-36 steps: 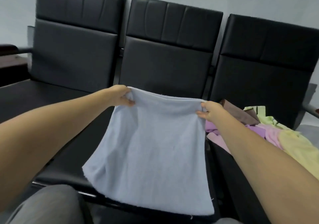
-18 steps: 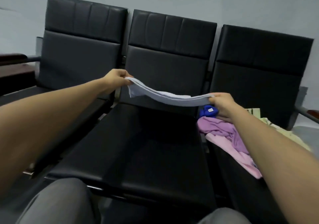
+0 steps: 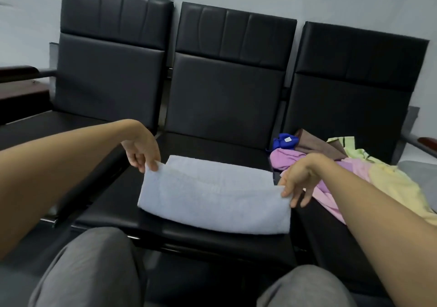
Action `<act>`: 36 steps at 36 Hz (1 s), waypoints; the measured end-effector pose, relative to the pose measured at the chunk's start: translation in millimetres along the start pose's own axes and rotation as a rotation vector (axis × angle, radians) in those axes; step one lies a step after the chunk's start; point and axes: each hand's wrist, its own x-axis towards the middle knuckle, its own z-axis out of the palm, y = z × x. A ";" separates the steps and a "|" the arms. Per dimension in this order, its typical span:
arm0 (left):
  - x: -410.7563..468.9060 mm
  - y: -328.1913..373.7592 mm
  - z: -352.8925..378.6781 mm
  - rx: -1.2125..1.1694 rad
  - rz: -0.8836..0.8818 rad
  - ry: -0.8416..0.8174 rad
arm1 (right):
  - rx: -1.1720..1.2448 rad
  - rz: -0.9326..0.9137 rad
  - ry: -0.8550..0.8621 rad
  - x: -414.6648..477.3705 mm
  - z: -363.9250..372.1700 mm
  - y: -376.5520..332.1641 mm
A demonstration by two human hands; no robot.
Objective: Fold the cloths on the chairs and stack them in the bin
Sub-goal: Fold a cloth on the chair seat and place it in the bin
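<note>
In the head view, a pale blue-grey terry cloth, folded into a long rectangle, is lying flat on the seat of the middle black padded chair. The left hand is pinching the cloth's far left corner between thumb and fingertips. The right hand is pinching the right corner, its spare fingers hanging loosely spread. A heap of purple, pink, yellow, blue and brown cloths is sitting on the right black chair, just beside the folded one.
</note>
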 end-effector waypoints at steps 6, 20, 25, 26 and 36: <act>19.0 9.3 -8.0 -0.057 0.007 0.239 | 0.076 -0.048 0.341 16.8 -13.7 -4.2; 107.5 45.3 -45.8 -0.176 -0.074 0.657 | 0.452 -0.208 0.867 95.2 -57.3 -17.7; 137.9 59.0 -31.4 -0.051 0.068 0.790 | 0.472 -0.265 0.966 127.4 -53.9 -31.3; 142.1 65.3 -24.7 -0.061 0.159 0.790 | 0.492 -0.272 0.967 132.8 -50.8 -32.3; 178.0 99.5 80.9 0.363 0.507 0.470 | 0.351 -0.322 1.071 166.7 -1.0 -38.1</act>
